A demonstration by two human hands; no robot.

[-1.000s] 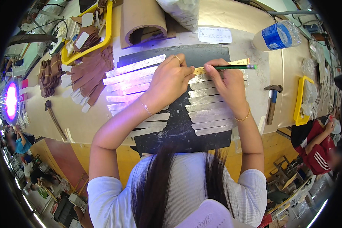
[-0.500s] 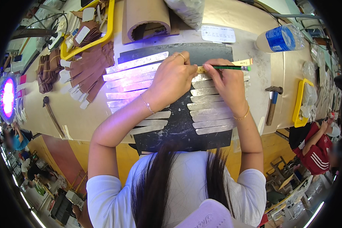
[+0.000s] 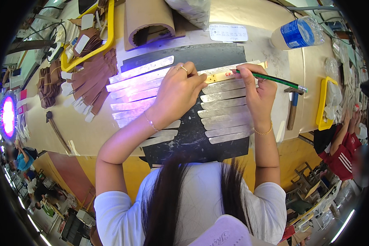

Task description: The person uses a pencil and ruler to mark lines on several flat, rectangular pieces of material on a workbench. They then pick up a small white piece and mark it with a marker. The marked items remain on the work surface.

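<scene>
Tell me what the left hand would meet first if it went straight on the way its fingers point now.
Probably the right hand: the left hand points along the yellow ruler toward it. Depth is unclear.

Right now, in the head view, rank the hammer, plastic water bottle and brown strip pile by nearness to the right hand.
From the right hand:
1. Hammer, just to its right.
2. Plastic water bottle, up and right, lying down.
3. Brown strip pile, far left, beyond the left hand.

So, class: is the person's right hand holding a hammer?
No, the right hand grips a green pencil over a yellowish strip, while the hammer lies untouched on the table beside it.
</scene>
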